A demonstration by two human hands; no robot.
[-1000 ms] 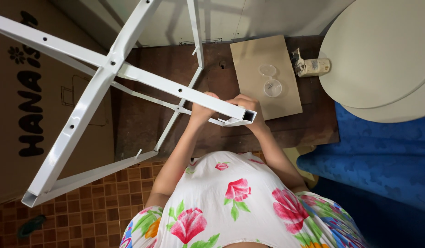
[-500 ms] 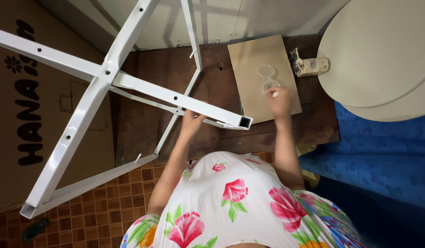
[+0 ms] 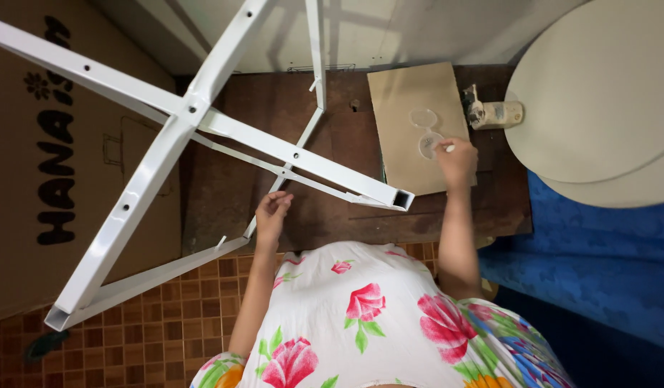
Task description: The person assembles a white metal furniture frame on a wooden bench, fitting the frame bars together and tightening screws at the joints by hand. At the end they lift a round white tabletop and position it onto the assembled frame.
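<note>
Wooden table | left hand grasps white frame | right hand pinches small white piece

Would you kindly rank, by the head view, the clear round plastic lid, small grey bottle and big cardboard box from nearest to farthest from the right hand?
From the right hand:
1. Clear round plastic lid, at its fingertips.
2. Small grey bottle, just beyond it.
3. Big cardboard box, far left.

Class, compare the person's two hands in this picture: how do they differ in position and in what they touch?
The left hand grips a thin white bar of the metal frame; the right hand reaches further out over the cardboard sheet, pinching a small white piece beside a clear plastic lid. Both are bare.
</note>
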